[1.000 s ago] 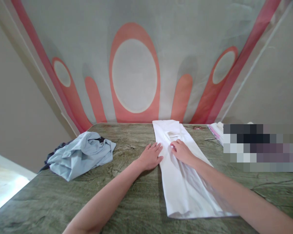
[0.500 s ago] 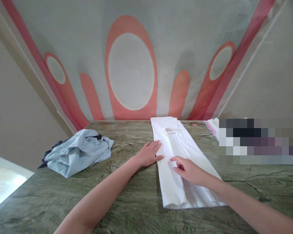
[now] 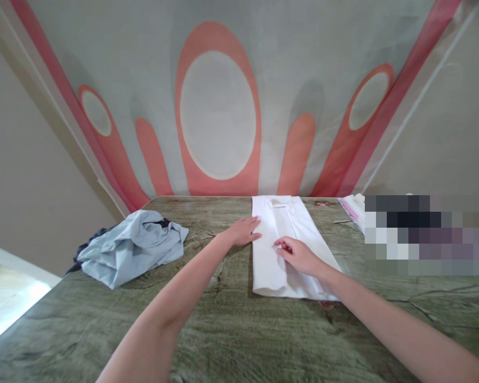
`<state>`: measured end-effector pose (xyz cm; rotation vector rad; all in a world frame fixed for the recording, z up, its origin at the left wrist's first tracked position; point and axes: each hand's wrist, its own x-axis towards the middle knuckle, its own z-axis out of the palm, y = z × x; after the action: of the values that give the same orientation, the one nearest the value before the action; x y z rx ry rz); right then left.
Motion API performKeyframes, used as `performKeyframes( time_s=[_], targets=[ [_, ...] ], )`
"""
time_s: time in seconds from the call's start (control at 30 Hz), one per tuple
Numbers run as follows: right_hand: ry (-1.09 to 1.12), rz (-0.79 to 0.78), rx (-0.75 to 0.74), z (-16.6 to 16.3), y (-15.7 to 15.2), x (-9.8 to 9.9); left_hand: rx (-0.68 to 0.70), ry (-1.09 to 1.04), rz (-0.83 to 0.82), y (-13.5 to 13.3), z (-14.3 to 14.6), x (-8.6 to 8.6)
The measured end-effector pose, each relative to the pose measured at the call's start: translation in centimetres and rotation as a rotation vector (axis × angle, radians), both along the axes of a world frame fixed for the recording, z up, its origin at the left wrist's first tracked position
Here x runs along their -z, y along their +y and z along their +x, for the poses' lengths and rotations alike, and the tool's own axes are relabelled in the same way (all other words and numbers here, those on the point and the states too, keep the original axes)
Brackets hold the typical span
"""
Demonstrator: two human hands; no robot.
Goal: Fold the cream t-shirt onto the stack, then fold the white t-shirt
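A white folded garment (image 3: 265,266) lies in a long flat strip on the wood-patterned table, its far end at the table's back edge. Lengthwise folds run along it, with a small opening near the far end. My left hand (image 3: 241,232) rests at its left edge, fingers stretched out and touching the cloth. Over the middle of the garment, my right hand (image 3: 299,255) has its fingers curled and pinched together on the fabric. The wrist and forearm cover part of the garment's right side.
A crumpled light blue garment (image 3: 131,250) with dark cloth under it lies at the table's left. On the right are a white and pink cloth (image 3: 353,208) and a pixelated patch. A wall with orange-red shapes (image 3: 219,186) stands behind the table (image 3: 215,335).
The garment's near edge has moved farther from me, toward the back of the table. Both hands have moved forward along with it, and the right fingers are more closed. The view has shifted slightly.
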<state>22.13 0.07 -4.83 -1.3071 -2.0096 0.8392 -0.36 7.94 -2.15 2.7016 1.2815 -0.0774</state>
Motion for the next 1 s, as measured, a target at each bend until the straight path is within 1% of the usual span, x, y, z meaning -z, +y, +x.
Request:
performKeyframes(
  time_s=[0.13,0.23,0.33,0.47,0.7,0.87,1.0],
  targets=[
    [0.044,-0.006,-0.063,0.2,-0.8,-0.1,0.023,-0.032,0.056,-3.4,-0.3,0.8],
    [0.066,-0.044,-0.103,0.4,-1.1,-0.1,0.071,-0.033,0.076,-6.3,-0.5,0.8],
    [0.085,-0.061,-0.122,0.4,-1.0,0.0,0.091,-0.027,0.118,-7.9,-0.6,0.7],
    [0.105,-0.079,-0.145,0.6,-1.0,0.0,0.076,-0.029,0.168,-8.4,-0.5,0.9],
    [0.138,-0.16,-0.16,0.7,-1.2,-0.9,0.072,-0.07,0.179,-8.7,-0.4,0.6],
    [0.08,-0.083,-0.145,0.7,-1.2,-0.9,0.109,-0.072,0.168,-9.1,-0.4,0.3],
    [0.038,-0.061,-0.131,0.6,-1.3,-0.7,0.145,-0.071,0.157,-9.2,-0.4,0.2]
  ],
)
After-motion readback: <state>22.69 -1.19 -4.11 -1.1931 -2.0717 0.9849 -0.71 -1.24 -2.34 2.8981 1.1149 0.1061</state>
